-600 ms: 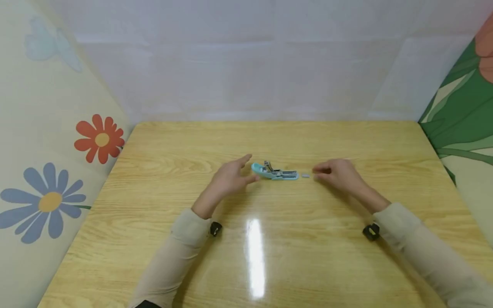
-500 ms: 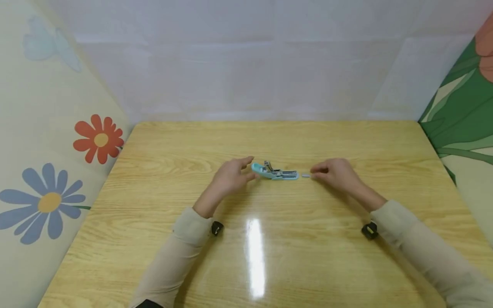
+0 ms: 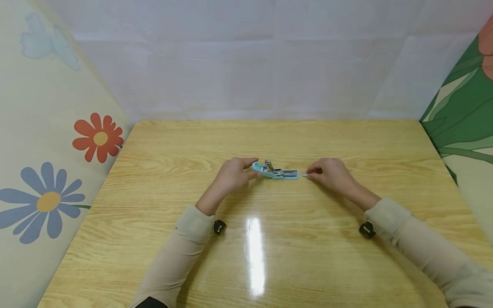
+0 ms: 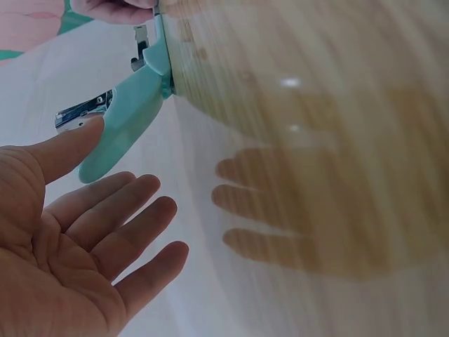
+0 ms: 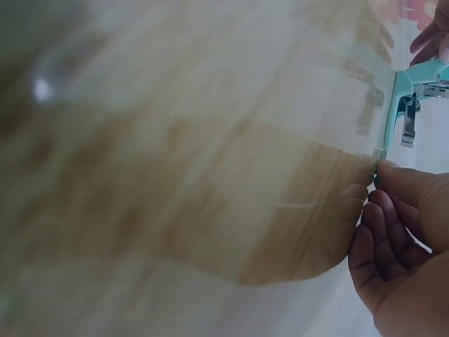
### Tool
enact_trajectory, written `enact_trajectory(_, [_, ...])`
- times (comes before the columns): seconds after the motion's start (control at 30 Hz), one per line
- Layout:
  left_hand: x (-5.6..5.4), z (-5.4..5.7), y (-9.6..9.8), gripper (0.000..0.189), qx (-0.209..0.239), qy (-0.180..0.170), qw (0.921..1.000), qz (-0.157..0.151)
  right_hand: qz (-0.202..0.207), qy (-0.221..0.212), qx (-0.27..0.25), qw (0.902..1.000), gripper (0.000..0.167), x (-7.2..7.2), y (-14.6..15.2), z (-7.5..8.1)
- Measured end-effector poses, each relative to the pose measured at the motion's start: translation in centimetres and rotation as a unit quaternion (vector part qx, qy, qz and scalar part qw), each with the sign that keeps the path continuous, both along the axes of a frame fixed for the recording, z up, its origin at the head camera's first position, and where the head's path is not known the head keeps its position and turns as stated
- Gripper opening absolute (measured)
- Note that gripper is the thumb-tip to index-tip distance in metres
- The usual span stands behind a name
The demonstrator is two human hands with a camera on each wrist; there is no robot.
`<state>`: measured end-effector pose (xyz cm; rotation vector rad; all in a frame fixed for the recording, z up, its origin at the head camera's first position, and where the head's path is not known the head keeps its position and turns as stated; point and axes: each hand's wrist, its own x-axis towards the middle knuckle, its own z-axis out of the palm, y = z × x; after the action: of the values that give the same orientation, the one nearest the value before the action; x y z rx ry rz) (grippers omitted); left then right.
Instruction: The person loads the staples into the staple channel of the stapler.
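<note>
A teal stapler [image 3: 265,172] lies on the wooden table, its top swung back to the left and its metal magazine exposed. My left hand [image 3: 232,175] is at the raised teal end. In the left wrist view, the thumb of that hand [image 4: 63,260] overlaps the stapler's lifted cover [image 4: 126,119], while the other fingers extend loosely beneath it. Just past the stapler's right end is a short grey strip of staples [image 3: 304,174]. My right hand [image 3: 333,173] pinches this strip by its right end between thumb and forefinger; the right wrist view shows the strip [image 5: 380,154] at the fingertips.
The glossy wooden table [image 3: 308,256] reflects a bright streak of light in front of the stapler. A white sheet [image 3: 246,77] hangs behind the table. Flower-patterned panels [image 3: 42,128] stand on both sides.
My right hand has moved left onto the strip of staples and now pinches it. The left hand has edged right, closer around the stapler's raised end.
</note>
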<state>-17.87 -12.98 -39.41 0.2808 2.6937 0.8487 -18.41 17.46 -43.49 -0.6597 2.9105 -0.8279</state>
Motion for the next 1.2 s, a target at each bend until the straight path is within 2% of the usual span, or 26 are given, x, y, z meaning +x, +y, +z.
enact_trajectory(0.37, [0.0,-0.1,0.0,0.048,0.038,0.004,0.9993,0.003,-0.038,-0.025,-0.022,0.9987,0.016,-0.4,0.9,0.9])
enact_trajectory(0.63, [0.1,-0.2,0.3,0.043,0.115,-0.052,0.9907,0.050,-0.046,-0.033,-0.044,0.9974,0.015,-0.6,0.8,1.9])
enact_trajectory(0.93, [0.2,-0.1,0.2,0.041,0.127,-0.052,0.9890,0.056,-0.031,-0.005,-0.063,0.9975,0.016,-0.9,0.5,3.3])
enact_trajectory(1.2, [0.2,0.0,0.3,0.042,0.129,-0.059,0.9879,0.063,-0.016,0.000,-0.060,0.9981,0.018,-1.0,0.1,4.5])
